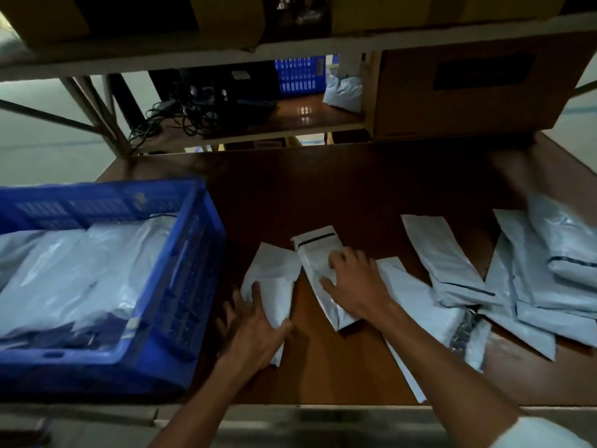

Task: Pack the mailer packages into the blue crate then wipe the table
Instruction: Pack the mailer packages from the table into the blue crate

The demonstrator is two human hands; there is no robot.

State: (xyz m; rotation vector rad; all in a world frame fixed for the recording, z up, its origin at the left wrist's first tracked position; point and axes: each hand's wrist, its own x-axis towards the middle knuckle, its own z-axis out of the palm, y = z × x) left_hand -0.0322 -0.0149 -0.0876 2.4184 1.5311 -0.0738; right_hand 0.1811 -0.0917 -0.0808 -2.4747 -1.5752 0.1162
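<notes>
With left hand point(255, 331) spread flat on small white plastic mailer point(273, 279), right hand point(355, 286) fingers splayed over neighbouring grey mailer point(318, 266): gather both, lift clear into slatted blue plastic crate point(181, 286).

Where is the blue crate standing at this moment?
In the head view the blue crate stands at the table's left end, already holding mailers, just left of the left hand.

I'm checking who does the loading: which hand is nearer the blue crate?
Left. The left hand rests on a mailer just beside the blue crate; the right hand presses another mailer farther toward the table's middle.
</notes>
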